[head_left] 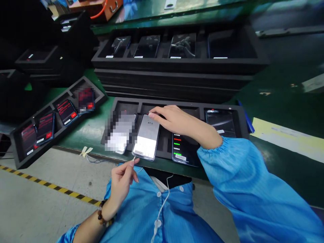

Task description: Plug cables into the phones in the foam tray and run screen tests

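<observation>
A lit smartphone lies tilted in a black foam tray, its screen grey above and white below. At its bottom edge, my left hand pinches the plug end of a thin white cable, which hangs down over my blue smock. My right hand reaches across the tray, closed at the fingertips on the phone's top edge. Left of this phone is another bright, partly blurred phone. Under my right forearm sits a dark-screened phone with coloured text lines. A further phone occupies the right compartment.
Behind stands a stack of black foam trays, several phones in the top one. Another tray at left holds phones with red text. A blue pen and a yellow paper strip lie right. The green bench's front edge runs before me.
</observation>
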A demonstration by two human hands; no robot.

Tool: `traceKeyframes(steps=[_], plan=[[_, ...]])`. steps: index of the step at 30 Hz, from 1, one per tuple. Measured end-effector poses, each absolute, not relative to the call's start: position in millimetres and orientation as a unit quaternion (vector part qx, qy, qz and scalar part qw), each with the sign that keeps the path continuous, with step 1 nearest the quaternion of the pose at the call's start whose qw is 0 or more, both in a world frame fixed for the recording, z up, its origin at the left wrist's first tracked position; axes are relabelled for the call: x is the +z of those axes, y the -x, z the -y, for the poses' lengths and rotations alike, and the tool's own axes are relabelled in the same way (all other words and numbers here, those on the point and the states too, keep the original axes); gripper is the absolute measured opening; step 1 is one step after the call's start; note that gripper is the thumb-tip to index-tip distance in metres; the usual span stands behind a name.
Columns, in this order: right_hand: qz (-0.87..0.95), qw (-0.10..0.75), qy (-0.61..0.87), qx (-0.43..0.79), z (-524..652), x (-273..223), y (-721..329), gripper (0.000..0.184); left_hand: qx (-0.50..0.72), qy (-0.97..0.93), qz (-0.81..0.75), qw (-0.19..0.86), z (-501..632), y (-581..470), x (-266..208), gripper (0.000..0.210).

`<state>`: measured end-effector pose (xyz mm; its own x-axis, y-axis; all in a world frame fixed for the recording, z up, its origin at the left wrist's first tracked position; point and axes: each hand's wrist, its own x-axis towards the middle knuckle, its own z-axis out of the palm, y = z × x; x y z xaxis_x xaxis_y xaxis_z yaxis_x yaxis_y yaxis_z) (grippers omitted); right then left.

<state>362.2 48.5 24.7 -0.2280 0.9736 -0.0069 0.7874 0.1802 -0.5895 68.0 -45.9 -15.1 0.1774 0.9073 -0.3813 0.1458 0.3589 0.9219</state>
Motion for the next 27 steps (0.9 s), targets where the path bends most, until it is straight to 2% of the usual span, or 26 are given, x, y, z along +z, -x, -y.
traceKeyframes(steps=[6, 12, 22, 27], plan=[[0.738, 0.211, 0.588, 0.255, -46.7, 26.9, -360.9, 0.048, 0.318, -0.412, -0.563, 0.642, 45.1, -77.3, -12.8, 0.067], [0.718, 0.217, 0.608, 0.261, -42.8, 31.3, -363.2, 0.053, 0.329, -0.320, -0.547, 0.700, 38.2, -88.8, -3.2, 0.057], [0.721, 0.227, 0.598, 0.265, -44.3, 29.3, -367.4, 0.051, 0.310, -0.461, -0.561, 0.613, 32.5, -83.3, -3.4, 0.059], [0.728, 0.228, 0.582, 0.282, -54.0, 30.2, -369.0, 0.039, 0.213, -0.575, -0.527, 0.588, 24.0, -68.2, 1.5, 0.051]])
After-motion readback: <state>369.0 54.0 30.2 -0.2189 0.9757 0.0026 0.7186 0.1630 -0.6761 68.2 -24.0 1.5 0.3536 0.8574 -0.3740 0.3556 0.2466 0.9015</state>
